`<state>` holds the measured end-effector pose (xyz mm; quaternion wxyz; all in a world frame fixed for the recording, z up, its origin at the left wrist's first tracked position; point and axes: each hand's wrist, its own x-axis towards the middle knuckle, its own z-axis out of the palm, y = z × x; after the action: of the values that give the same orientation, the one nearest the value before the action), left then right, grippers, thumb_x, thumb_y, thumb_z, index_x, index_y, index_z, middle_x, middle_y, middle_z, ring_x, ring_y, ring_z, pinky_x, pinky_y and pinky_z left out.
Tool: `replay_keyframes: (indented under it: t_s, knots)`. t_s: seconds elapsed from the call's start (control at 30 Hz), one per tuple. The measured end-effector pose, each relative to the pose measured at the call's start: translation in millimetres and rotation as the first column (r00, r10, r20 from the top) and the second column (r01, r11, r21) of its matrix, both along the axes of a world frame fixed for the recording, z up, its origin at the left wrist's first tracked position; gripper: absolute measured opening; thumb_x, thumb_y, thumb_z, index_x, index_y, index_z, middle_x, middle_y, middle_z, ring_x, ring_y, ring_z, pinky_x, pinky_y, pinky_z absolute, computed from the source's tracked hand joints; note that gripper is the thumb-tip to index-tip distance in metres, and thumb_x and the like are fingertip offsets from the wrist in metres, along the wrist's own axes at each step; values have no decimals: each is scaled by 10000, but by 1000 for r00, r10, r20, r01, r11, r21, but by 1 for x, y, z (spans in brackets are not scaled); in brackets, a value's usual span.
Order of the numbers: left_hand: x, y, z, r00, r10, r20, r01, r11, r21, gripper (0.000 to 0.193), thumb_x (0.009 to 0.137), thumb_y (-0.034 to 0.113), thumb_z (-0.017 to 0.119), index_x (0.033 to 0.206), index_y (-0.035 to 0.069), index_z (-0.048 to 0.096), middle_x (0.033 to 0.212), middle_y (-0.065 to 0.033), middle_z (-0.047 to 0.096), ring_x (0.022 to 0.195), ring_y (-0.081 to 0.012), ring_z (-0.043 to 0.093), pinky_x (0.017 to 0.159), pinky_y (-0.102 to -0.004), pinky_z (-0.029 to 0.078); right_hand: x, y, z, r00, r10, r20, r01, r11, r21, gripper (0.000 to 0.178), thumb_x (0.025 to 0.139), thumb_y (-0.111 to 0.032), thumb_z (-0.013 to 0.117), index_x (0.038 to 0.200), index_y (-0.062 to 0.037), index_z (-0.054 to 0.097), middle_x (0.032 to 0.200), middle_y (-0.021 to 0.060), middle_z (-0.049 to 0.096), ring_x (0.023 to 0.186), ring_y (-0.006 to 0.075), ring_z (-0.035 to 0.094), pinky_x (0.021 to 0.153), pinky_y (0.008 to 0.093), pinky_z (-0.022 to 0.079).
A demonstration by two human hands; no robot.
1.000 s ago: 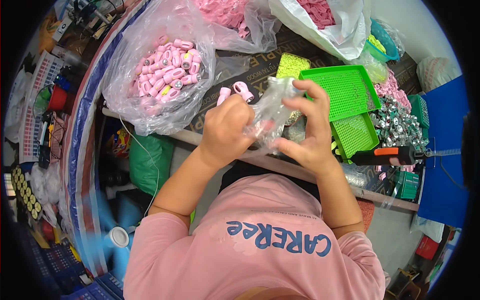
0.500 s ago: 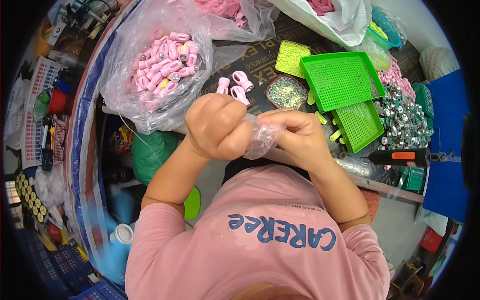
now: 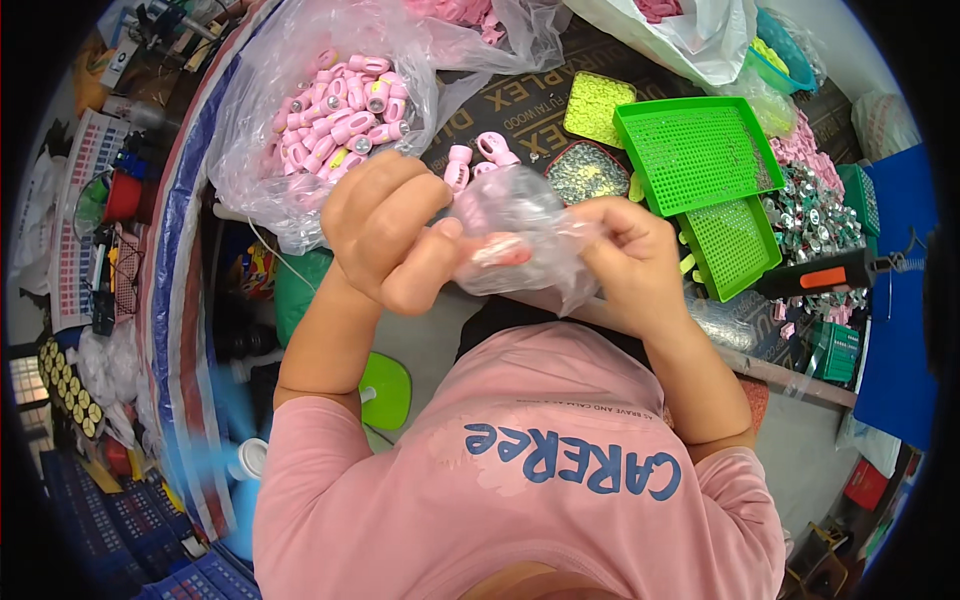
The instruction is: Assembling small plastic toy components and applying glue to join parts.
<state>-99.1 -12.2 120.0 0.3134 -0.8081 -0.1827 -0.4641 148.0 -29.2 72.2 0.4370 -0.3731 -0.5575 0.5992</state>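
A small clear plastic bag [image 3: 530, 205] is stretched between my hands above the near edge of the table. My left hand [image 3: 385, 235] is closed at the bag's left side, with its fingers curled. A blurred reddish-pink shape shows through the plastic beside it, and I cannot tell what it is. On the other side, my right hand [image 3: 630, 255] pinches the edge of the bag between thumb and fingers. Just beyond the bag, a few small pink flashlights [image 3: 457, 168] rest on the table, partly hidden by the bag.
At the left, a large clear bag [image 3: 235, 150] holds many pink flashlights [image 3: 345, 125]. Toward the right are a yellow-filled tray [image 3: 600, 105], a tray of small metal parts [image 3: 585, 175], green perforated baskets [image 3: 690, 150] and a heap of shiny parts [image 3: 815, 215]. A black-and-orange tool [image 3: 815, 277] lies nearby.
My hands have moved apart, the left one going left. The bag, bunched up before, is now spread wider between them. The whole view has shifted slightly.
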Motion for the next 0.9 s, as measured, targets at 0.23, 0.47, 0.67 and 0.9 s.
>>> replay_keyframes:
  t_s: [0.23, 0.47, 0.67, 0.9]
  knots:
    - [-6, -3, -11, 1000, 26, 0, -26, 1000, -2, 549, 830, 398, 848, 1073, 103, 455, 951, -103, 594, 689, -257, 595, 514, -337, 503, 8, 8, -2, 974, 57, -220, -23, 988, 152, 168, 948, -22, 620, 1101, 22, 674, 1153, 106, 706, 1027, 123, 644, 920, 287, 520]
    - [13, -3, -15, 998, -8, 65, 32, 927, -373, 537, 687, 166, 841, 1151, 67, 590, 1027, -116, 673, 758, -283, 672, 629, -351, 540, -17, -2, 5, 979, -9, 203, -123, 767, 629, 395, 782, 27, 747, 1173, -22, 720, 1120, 164, 740, 1013, 333, 726, 846, 387, 590]
    - [27, -19, -22, 921, 77, 382, 270, 581, -768, 629, 710, 72, 844, 1265, 45, 548, 1005, -100, 678, 747, -170, 660, 661, -295, 534, -15, -2, 7, 995, -55, 87, -35, 617, 787, 369, 765, 35, 736, 1127, -34, 738, 1102, 155, 750, 964, 310, 739, 825, 370, 591]
    - [34, -24, -29, 747, 181, 640, 611, 194, -768, 641, 743, 43, 843, 1305, 46, 535, 1020, -52, 644, 886, -99, 631, 756, -248, 514, -12, -2, 11, 982, -159, 104, -28, 421, 907, 254, 783, -11, 723, 1035, -17, 759, 1094, 162, 754, 946, 306, 744, 791, 372, 599]
